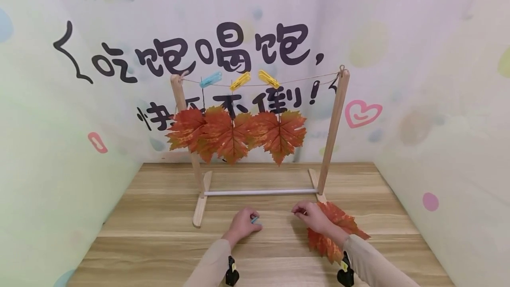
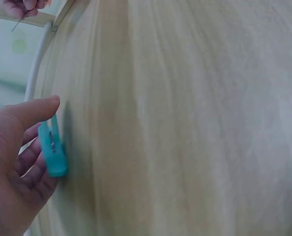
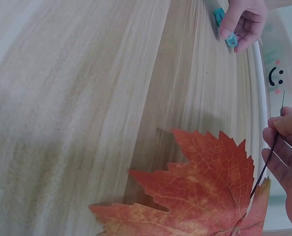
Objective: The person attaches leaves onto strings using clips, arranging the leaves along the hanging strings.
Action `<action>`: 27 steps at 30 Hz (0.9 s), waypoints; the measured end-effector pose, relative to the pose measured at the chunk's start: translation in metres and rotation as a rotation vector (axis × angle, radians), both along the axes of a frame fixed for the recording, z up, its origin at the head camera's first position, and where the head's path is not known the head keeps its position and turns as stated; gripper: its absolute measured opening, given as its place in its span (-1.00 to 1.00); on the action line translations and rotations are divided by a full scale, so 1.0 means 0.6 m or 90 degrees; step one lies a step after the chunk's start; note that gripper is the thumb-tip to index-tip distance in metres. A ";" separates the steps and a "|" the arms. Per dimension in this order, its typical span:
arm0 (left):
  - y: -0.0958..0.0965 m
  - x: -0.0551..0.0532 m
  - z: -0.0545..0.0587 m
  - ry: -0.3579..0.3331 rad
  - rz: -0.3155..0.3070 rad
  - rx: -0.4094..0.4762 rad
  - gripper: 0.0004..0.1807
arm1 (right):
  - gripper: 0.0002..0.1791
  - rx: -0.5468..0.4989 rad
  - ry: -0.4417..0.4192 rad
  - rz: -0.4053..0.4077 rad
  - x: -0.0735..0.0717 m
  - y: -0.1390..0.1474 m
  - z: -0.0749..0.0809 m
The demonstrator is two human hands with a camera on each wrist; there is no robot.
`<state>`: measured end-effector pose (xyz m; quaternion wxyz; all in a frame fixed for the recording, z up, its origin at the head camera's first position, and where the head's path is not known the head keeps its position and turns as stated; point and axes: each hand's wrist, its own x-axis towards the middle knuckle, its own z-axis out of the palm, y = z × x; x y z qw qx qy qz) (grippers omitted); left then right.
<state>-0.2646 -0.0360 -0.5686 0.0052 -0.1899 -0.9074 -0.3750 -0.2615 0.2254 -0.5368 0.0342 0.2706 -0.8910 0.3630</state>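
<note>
My left hand (image 1: 241,225) holds a blue clothespin (image 2: 52,150) between thumb and fingers, low over the tabletop. In the right wrist view, my right hand (image 3: 288,147) pinches the thin dark stem (image 3: 265,169) of an orange-red artificial maple leaf (image 3: 205,182). The leaf's blade spreads beneath my right wrist in the head view. Ahead of both hands, several similar leaves (image 1: 279,132) hang from a string (image 1: 307,80). A blue clothespin (image 1: 210,79) and two yellow clothespins (image 1: 240,81) clip their stems to it.
The string runs between two wooden posts (image 1: 334,132) of a stand whose feet (image 1: 199,207) rest on the wood-grain table (image 1: 263,251). A white rod (image 1: 260,192) joins the posts low down. Behind stands a printed wall (image 1: 398,56) with large black characters.
</note>
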 end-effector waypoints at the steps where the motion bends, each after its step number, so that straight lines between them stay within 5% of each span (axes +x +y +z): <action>1: -0.001 0.000 0.003 -0.005 -0.006 0.005 -0.71 | -0.93 -0.001 -0.001 0.001 0.000 0.000 0.002; 16: -0.007 -0.009 0.068 -0.075 -0.094 0.098 -0.66 | -0.90 -0.007 -0.024 0.018 0.001 -0.001 0.032; 22: -0.014 -0.011 0.088 -0.095 -0.100 0.084 -0.65 | -0.88 -0.014 -0.024 0.015 0.003 0.000 0.052; 27: -0.023 -0.014 0.095 -0.068 -0.095 0.071 -0.66 | -0.88 -0.029 0.002 0.015 -0.002 0.005 0.080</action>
